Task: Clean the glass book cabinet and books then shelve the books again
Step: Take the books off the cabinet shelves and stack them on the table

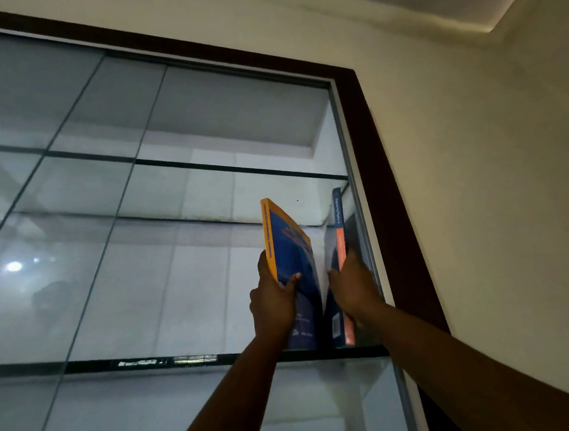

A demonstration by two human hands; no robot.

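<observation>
Subject: one person, seen as two hands and two forearms only.
The left hand and the right hand are bare. The left forearm and the right forearm are likewise uncovered from wrist to the edge of the view. Both forearms appear slender. Lighting is dim; finer marks on the skin cannot be made out.
</observation>
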